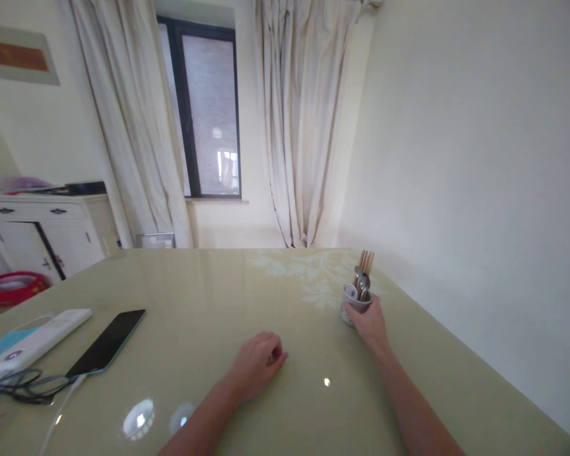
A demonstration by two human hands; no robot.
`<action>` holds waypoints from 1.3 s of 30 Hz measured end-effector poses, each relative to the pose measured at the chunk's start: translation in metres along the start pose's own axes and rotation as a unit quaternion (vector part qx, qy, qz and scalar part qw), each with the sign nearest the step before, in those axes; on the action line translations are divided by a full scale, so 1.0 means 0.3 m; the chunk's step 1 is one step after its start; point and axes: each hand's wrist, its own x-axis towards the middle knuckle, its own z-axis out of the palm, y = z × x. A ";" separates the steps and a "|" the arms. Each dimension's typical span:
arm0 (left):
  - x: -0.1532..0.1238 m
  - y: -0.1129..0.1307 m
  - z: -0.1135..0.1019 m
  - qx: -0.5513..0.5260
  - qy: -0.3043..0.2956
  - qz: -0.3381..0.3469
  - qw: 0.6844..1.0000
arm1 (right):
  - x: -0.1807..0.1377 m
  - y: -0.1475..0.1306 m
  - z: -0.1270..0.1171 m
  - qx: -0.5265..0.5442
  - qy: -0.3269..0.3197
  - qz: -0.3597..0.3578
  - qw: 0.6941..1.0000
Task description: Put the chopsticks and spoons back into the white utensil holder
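My right hand (371,323) is wrapped around a small white utensil cup (351,308) on the right part of the glossy green table (247,297). Metal spoons (361,282) and wooden chopsticks (366,260) stick up out of the cup. My left hand (257,362) rests on the table's middle with its fingers curled into a loose fist, and nothing shows inside it.
At the table's left lie a black phone (108,341), a white power bank (40,337), dark glasses (26,386) and a white cable (59,411). A white cabinet (42,231) stands at the left wall. Beyond the table are a curtained window (209,114) and a bare wall on the right.
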 end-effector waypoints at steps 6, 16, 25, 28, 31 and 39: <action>-0.002 0.012 -0.010 0.001 -0.001 -0.009 1.000 | 0.002 -0.004 -0.002 0.017 -0.020 0.037 0.999; -0.006 0.015 -0.012 0.002 0.008 -0.013 1.000 | 0.016 -0.008 -0.015 -0.002 0.043 -0.028 0.999; -0.008 0.021 -0.003 0.058 0.001 -0.024 0.998 | -0.146 -0.136 0.042 -0.030 0.010 -0.366 0.930; -0.005 0.023 0.001 0.107 -0.020 -0.016 0.994 | -0.251 -0.190 0.109 -0.040 -0.140 -0.445 0.884; -0.004 0.029 0.006 0.139 -0.056 -0.003 0.989 | -0.335 -0.223 0.161 -0.071 -0.218 -0.526 0.819; -0.005 0.036 0.019 0.179 -0.075 0.006 0.981 | -0.385 -0.224 0.183 -0.118 -0.301 -0.588 0.742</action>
